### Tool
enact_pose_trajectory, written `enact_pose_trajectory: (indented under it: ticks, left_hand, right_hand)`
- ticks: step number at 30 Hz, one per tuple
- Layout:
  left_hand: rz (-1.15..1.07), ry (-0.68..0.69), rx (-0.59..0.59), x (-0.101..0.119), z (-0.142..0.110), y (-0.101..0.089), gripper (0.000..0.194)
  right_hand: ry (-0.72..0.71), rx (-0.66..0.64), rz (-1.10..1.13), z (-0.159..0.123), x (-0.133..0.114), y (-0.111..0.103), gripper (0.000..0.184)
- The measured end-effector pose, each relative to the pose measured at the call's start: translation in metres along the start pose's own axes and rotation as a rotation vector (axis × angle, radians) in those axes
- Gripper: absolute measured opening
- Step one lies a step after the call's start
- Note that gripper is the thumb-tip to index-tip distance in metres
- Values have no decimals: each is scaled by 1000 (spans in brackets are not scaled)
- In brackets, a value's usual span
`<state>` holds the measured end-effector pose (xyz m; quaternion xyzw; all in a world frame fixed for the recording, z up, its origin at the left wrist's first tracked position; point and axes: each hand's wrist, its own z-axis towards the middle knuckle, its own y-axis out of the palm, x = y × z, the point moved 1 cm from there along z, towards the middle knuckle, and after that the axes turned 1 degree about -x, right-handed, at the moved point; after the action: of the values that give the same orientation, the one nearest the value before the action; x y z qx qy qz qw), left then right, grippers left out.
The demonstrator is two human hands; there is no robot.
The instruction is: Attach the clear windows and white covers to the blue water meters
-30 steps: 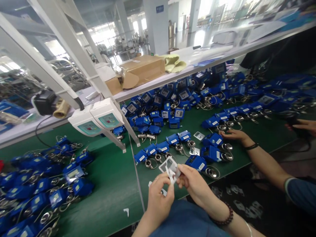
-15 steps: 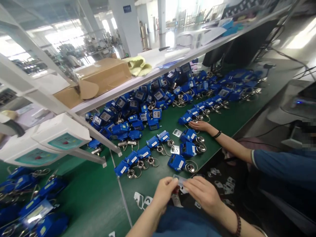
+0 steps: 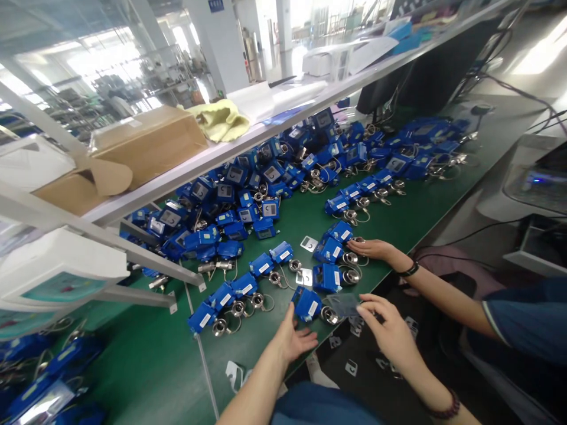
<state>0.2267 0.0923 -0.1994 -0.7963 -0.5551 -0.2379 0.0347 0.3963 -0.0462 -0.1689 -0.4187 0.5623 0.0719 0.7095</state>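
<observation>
My left hand (image 3: 295, 339) is open, fingers spread, its fingertips at the near edge of a blue meter (image 3: 306, 303) with a white label and a metal pipe fitting. Whether it presses on the meter I cannot tell. Between the thumb and fingers of my right hand (image 3: 392, 327) is a clear plastic sheet (image 3: 344, 304), held just right of that meter, over its fitting. Behind it stand more blue meters (image 3: 326, 277) in a short row. Two silver faceplates (image 3: 303, 276) with cut-outs lie left of this row.
A co-worker's hand (image 3: 372, 249) reaches in from the right to the row. More meters (image 3: 224, 293) line up at left; a large heap (image 3: 239, 195) lies under the shelf (image 3: 266, 121). Cut-out scraps (image 3: 351, 368) lie below the table edge. A cardboard box (image 3: 150, 147) sits on the shelf.
My hands have parted: the left let go of the clear sheet and opened at the nearest meter, while the right keeps the sheet. The co-worker's hand came nearer along with a meter row.
</observation>
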Motion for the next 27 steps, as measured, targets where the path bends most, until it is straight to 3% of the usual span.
enact_pose_trajectory:
  ticks: [4, 7, 10, 13, 16, 17, 19, 21, 22, 25, 27]
  left_hand:
    - [-160, -4, 18, 9, 32, 20, 49]
    - [-170, 71, 68, 1, 27, 18, 37]
    - [-115, 199, 54, -5, -4, -3, 45]
    - [56, 386, -73, 5, -52, -34, 58]
    - [326, 627, -161, 20, -102, -63, 60]
    - [359, 696, -162, 23, -117, -72, 68]
    - [375, 818, -145, 20, -143, -88, 93]
    - [490, 977, -72, 11, -163, -100, 114]
    - [583, 1070, 6, 5, -171, -104, 116]
    - [734, 1338, 281, -8, -191, -112, 96]
    - [711, 1457, 375, -11, -204, -115, 87]
  right_hand:
    - [19, 81, 59, 8, -3, -4, 34]
    - [65, 25, 170, 6, -8, 6, 39]
    - [205, -129, 276, 3, -18, 22, 70]
    - [337, -489, 444, -4, -45, 41, 103]
    - [373, -881, 726, -18, -89, 56, 97]
    - [369, -931, 792, -23, -105, 59, 91]
    - [361, -910, 838, -31, -132, 63, 83]
    - [343, -872, 820, -38, -155, 66, 85]
    - [318, -869, 802, -42, -165, 67, 87]
    - [215, -922, 720, -51, -189, 72, 89]
    - [117, -931, 633, -56, -200, 73, 82]
